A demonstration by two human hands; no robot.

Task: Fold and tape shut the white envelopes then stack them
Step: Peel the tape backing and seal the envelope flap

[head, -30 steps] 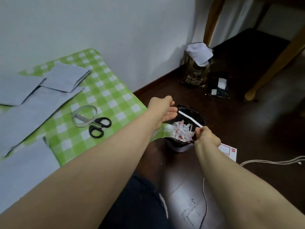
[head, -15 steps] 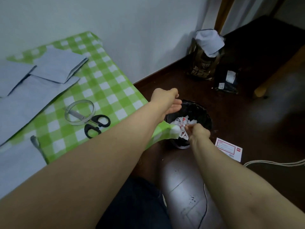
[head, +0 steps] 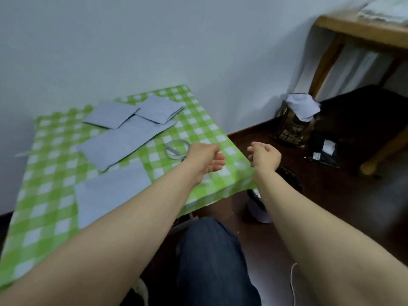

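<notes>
The table (head: 198, 129) with the green checked cloth carries white envelopes (head: 123, 142): one flat at its near edge, a long one at its middle, two folded ones at its far end, all to the left of both hands. Off the table's right corner a dark bin (head: 293, 182) stands on the floor, its contents hidden by the right forearm. The left hand (head: 205, 159) hovers over the table's right edge, fingers loosely curled, holding nothing. The right hand (head: 263, 156), just past that corner, is likewise loosely curled and empty. A tape roll (head: 176, 149) lies on the table just beside the left hand.
</notes>
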